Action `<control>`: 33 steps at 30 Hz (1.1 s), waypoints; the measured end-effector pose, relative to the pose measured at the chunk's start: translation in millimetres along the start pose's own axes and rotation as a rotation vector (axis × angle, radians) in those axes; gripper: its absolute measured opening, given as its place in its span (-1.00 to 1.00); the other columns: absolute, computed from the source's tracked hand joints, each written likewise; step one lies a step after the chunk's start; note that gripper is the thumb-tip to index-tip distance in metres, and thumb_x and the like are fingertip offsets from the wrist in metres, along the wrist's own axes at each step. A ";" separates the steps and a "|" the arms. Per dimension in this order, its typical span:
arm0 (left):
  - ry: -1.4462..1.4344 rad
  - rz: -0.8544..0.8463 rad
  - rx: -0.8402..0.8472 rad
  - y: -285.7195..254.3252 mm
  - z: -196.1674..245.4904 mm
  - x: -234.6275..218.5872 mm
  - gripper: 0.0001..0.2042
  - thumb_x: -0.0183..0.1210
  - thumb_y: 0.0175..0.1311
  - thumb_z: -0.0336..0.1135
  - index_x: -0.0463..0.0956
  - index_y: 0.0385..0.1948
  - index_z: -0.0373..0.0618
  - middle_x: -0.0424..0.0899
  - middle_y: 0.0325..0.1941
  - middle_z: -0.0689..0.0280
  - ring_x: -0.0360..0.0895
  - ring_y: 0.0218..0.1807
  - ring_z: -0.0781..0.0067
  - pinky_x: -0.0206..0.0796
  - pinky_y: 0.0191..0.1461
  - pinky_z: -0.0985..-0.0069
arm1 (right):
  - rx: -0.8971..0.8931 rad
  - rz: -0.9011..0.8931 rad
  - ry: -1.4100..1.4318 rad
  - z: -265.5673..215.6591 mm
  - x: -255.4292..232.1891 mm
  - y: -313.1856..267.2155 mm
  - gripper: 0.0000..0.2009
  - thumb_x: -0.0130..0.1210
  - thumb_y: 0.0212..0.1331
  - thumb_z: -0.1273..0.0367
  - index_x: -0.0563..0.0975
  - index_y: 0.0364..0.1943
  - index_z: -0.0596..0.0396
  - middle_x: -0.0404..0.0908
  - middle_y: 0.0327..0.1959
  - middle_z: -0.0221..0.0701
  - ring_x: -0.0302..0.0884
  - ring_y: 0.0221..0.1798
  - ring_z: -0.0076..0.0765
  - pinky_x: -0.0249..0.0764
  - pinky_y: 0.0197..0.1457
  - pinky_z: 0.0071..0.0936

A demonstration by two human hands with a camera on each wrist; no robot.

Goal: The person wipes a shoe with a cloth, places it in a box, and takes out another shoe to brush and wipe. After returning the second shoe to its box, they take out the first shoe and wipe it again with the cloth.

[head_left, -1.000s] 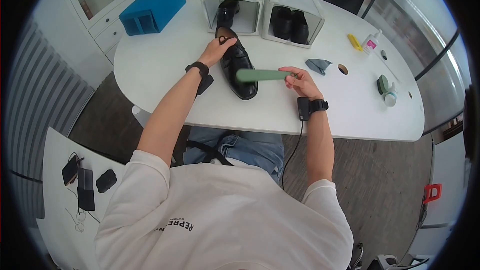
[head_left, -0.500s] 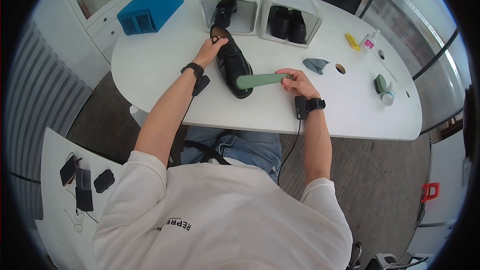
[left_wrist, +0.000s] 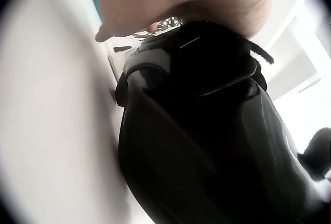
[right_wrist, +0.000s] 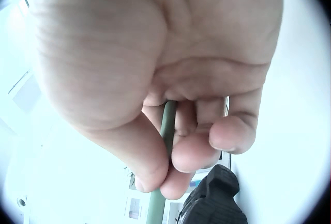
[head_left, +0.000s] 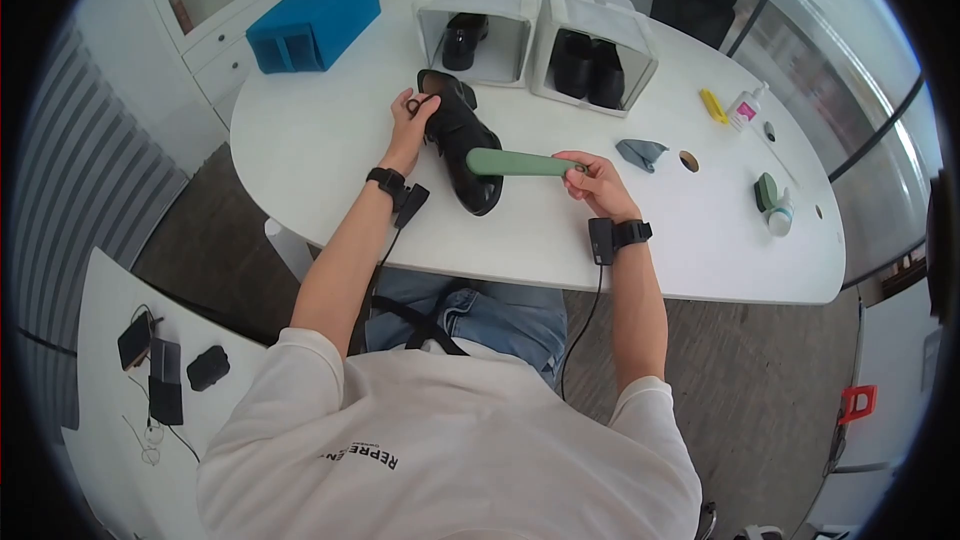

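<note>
My left hand (head_left: 408,127) grips a black leather shoe (head_left: 461,135) by its opening at the heel end. The shoe is tilted over, and its toe points toward my body. In the left wrist view the glossy upper (left_wrist: 196,131) fills the middle, below the hand. My right hand (head_left: 598,187) pinches the handle end of a green brush (head_left: 515,163) between thumb and fingers. The brush head overlaps the front of the shoe in the head view. Dark bristles (left_wrist: 316,154) show at the right edge of the left wrist view, beside the shoe.
Two white shoe boxes (head_left: 597,2) stand open at the back with black shoes (head_left: 588,70) inside. A blue holder (head_left: 318,22) is at the back left. To the right lie a grey cloth (head_left: 641,153), a yellow item (head_left: 713,105), a pump bottle (head_left: 746,108) and a green brush (head_left: 766,191).
The shoe has rolled over in my left hand, so its heel now shows at the far end. My right hand still holds the brush across the toe end.
</note>
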State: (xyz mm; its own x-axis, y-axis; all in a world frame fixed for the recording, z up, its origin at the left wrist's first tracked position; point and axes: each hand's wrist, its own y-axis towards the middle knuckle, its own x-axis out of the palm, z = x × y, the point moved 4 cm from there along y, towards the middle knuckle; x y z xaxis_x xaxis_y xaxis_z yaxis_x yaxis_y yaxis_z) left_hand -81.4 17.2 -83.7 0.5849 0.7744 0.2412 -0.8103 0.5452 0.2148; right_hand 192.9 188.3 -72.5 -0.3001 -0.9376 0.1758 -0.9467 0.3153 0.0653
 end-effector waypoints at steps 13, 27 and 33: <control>-0.509 -0.218 -0.369 -20.7 2.5 -5.7 -0.40 0.08 0.30 0.05 0.28 0.24 -0.18 0.39 0.29 0.23 0.23 0.35 0.32 -0.03 0.42 0.27 | 0.023 -0.182 0.110 20.1 13.5 40.9 -0.61 0.23 0.18 0.33 0.51 0.04 0.25 0.45 -0.46 -0.55 0.23 -0.52 -0.67 0.14 -0.46 -0.72; -0.531 -0.258 -0.337 -22.9 3.6 -4.8 -0.33 0.12 0.28 0.04 0.18 0.29 -0.22 0.30 0.33 0.16 0.21 0.37 0.28 -0.03 0.47 0.28 | -0.057 -0.040 0.117 14.5 4.5 25.6 -0.63 0.20 0.20 0.37 0.49 0.07 0.24 0.44 -0.49 -0.55 0.19 -0.56 -0.67 0.12 -0.49 -0.70; -0.530 -0.238 -0.356 -22.2 0.1 -6.3 -0.39 0.09 0.30 0.04 0.25 0.25 -0.20 0.31 0.34 0.18 0.16 0.40 0.27 -0.10 0.47 0.23 | -0.044 -0.105 0.081 13.6 7.9 22.9 -0.64 0.19 0.21 0.37 0.50 0.07 0.23 0.44 -0.47 -0.53 0.19 -0.57 -0.67 0.13 -0.49 -0.70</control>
State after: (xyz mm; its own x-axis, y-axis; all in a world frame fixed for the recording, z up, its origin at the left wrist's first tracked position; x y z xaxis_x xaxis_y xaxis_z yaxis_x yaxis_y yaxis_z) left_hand -67.0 0.2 -89.9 0.6134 0.4077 0.6764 -0.5665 0.8239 0.0172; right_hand 167.3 186.1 -83.0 -0.1878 -0.9515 0.2439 -0.9658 0.2240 0.1304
